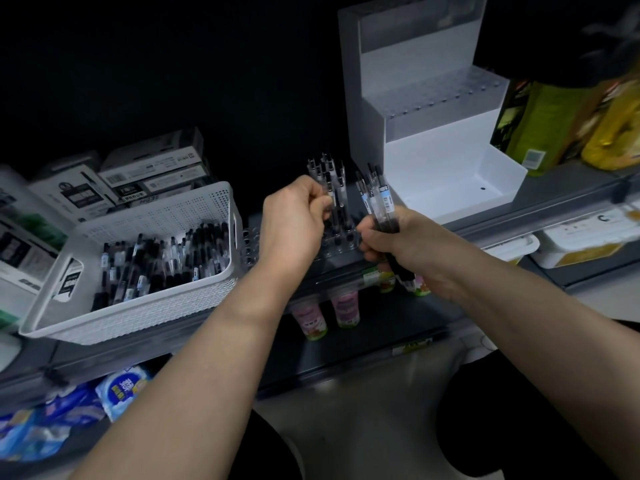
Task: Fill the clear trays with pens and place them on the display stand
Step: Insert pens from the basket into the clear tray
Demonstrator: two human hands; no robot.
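A clear tray [341,249] with rows of holes sits on the dark shelf between my hands, and several pens [327,174] stand upright in it. My left hand [294,223] pinches one pen over the tray. My right hand [391,240] grips a bundle of pens [377,199] just right of the tray. A second clear tray [250,247] lies to the left, partly hidden by my left wrist. The white stepped display stand [433,133] rises at the back right, with clear trays on its upper steps and its bottom step bare.
A white perforated basket [138,299] of loose pens stands on the shelf at left, with pen boxes [152,171] behind it. Yellow and green bottles [554,123] stand right of the stand. Drink cups [343,310] and blue packets [121,393] fill the lower shelves.
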